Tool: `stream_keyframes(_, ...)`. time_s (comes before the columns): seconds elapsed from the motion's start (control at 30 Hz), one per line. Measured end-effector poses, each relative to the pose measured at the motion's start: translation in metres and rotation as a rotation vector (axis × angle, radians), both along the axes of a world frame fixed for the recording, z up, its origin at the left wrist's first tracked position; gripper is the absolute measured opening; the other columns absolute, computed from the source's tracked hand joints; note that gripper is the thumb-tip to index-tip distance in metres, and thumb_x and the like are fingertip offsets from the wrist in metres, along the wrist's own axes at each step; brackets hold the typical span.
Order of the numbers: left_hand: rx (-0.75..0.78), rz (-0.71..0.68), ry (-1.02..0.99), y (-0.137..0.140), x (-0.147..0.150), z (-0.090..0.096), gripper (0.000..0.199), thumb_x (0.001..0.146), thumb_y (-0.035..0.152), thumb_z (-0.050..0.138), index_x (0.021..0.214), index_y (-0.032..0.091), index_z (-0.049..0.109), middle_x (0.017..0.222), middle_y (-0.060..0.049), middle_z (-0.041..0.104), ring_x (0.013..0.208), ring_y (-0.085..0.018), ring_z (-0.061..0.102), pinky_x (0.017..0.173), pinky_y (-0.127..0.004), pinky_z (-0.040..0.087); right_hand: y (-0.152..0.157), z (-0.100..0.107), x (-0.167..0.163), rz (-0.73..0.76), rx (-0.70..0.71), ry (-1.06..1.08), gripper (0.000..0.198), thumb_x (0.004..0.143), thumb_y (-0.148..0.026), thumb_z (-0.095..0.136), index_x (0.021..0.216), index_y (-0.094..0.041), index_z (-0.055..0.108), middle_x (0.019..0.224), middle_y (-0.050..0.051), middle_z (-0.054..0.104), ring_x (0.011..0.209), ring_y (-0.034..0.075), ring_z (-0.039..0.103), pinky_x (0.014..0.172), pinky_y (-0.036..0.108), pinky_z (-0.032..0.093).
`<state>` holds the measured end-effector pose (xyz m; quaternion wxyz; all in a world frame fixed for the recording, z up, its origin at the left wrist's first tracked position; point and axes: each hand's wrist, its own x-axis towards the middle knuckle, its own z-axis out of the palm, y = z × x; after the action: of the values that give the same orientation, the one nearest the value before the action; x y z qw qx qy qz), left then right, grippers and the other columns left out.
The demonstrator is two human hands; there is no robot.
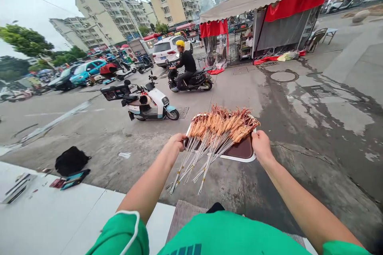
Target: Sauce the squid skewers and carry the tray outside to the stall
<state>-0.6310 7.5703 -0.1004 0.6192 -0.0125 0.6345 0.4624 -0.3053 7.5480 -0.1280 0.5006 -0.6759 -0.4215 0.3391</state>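
Note:
A brown tray with a white rim (239,158) is held out in front of me, off the ground. My left hand (176,142) grips its left edge and my right hand (261,145) grips its right edge, fingers partly hidden by the rim. Piled on the tray are many squid skewers (220,123), reddish tentacles at the far side. Their thin pale sticks (206,151) fan toward me and poke out over the near rim, some bundled with yellowish bands.
A white scooter (152,101) is parked ahead on the left. Beyond it a person in a yellow helmet sits on a black scooter (191,77). A red and grey stall tent (284,24) stands at right. A black bag (72,160) lies at lower left, and wet pavement stretches right.

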Motion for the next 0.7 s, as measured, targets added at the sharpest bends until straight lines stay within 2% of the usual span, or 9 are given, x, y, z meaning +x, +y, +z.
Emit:
stream_keyframes(0.1, -0.116, 0.010, 0.065, 0.044, 0.003, -0.009, 0.021, 0.081, 0.003, 0.042, 0.087, 0.014, 0.059, 0.058, -0.005, 0.059, 0.042, -0.019, 0.058, 0.045, -0.029, 0.050, 0.045, -0.018, 0.000, 0.004, -0.027, 0.018, 0.026, 0.079, -0.041, 0.051, 0.062, -0.022, 0.045, 0.054, -0.003, 0.048, 0.055, 0.015, 0.041, 0.055, 0.028, 0.028)
stream_keyframes(0.2, -0.168, -0.003, 0.097, 0.093, 0.005, -0.021, 0.020, 0.081, 0.002, 0.043, 0.085, 0.014, 0.058, 0.058, -0.004, 0.058, 0.045, -0.018, 0.058, 0.047, -0.028, 0.051, 0.089, -0.036, 0.001, -0.020, -0.040, 0.023, 0.025, 0.079, -0.040, 0.052, 0.062, -0.022, 0.045, 0.054, -0.003, 0.048, 0.056, 0.015, 0.041, 0.056, 0.028, 0.028)
stream_keyframes(0.53, -0.136, -0.022, 0.075, 0.261, 0.011, -0.055, 0.022, 0.080, 0.000, 0.044, 0.083, 0.015, 0.060, 0.059, -0.001, 0.057, 0.043, -0.014, 0.054, 0.051, -0.026, 0.051, 0.234, -0.073, 0.002, -0.104, -0.083, -0.004, 0.029, 0.078, -0.045, 0.052, 0.061, -0.022, 0.045, 0.054, -0.004, 0.047, 0.057, 0.015, 0.041, 0.057, 0.028, 0.029)
stream_keyframes(0.7, -0.155, -0.029, 0.094, 0.343, 0.028, -0.079, 0.020, 0.082, 0.002, 0.044, 0.085, 0.014, 0.060, 0.059, -0.003, 0.057, 0.045, -0.017, 0.057, 0.051, -0.028, 0.052, 0.312, -0.104, 0.018, -0.104, -0.082, -0.018, 0.027, 0.076, -0.043, 0.051, 0.061, -0.022, 0.044, 0.053, -0.004, 0.046, 0.056, 0.014, 0.039, 0.056, 0.028, 0.027)
